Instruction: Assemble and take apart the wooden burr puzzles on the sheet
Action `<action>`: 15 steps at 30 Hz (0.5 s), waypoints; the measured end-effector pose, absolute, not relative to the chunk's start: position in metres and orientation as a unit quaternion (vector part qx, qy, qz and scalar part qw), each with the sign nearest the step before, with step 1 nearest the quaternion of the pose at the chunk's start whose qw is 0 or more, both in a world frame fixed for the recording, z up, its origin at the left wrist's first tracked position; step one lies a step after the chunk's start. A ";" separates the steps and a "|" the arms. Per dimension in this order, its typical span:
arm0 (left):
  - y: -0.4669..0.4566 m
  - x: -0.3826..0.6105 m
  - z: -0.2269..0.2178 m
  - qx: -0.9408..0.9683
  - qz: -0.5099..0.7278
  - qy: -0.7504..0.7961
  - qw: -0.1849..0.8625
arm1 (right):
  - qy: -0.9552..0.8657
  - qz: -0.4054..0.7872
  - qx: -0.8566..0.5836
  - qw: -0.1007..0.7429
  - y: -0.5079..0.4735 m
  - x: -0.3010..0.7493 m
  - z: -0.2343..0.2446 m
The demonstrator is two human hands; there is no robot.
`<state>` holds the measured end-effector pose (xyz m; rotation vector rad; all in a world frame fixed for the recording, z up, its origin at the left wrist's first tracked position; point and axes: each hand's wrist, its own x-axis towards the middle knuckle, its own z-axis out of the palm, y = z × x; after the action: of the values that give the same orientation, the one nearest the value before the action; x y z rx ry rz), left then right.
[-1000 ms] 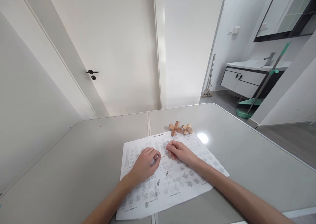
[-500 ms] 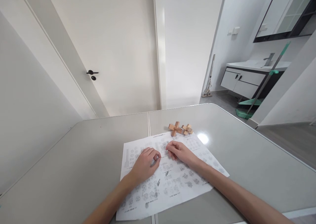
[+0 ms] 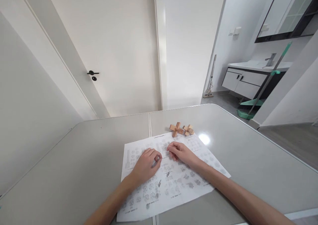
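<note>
A printed paper sheet (image 3: 171,188), covered with small grey diagrams, lies on the table under both hands. My left hand (image 3: 149,162) rests on its left part with fingers curled in and thumb near the fingertips; nothing shows between them. Right of it, my right hand (image 3: 181,151) also lies on the sheet, thumb and fingers drawn together in a loose curl, with no object visible in it. Just beyond the right hand, at the sheet's far edge, sit a larger wooden burr puzzle (image 3: 176,129) and a smaller wooden burr puzzle (image 3: 188,130) side by side. Neither hand touches them.
The grey table (image 3: 81,165) has a seam down its middle. Behind it is a white door with a black handle (image 3: 92,72). At the right stand a mop (image 3: 211,76), a sink cabinet (image 3: 244,79) and a green dustpan (image 3: 245,114) with a long-handled broom.
</note>
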<state>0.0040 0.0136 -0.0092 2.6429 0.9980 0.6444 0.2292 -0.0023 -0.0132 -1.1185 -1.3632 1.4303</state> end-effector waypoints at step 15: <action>0.013 0.005 -0.008 0.904 0.224 0.341 0.124 | -0.504 0.488 -0.505 0.504 0.007 0.237 -0.021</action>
<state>0.0047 0.0132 -0.0084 2.6364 0.9953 0.6517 0.2368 0.0067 -0.0210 -1.2186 -1.2163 1.1778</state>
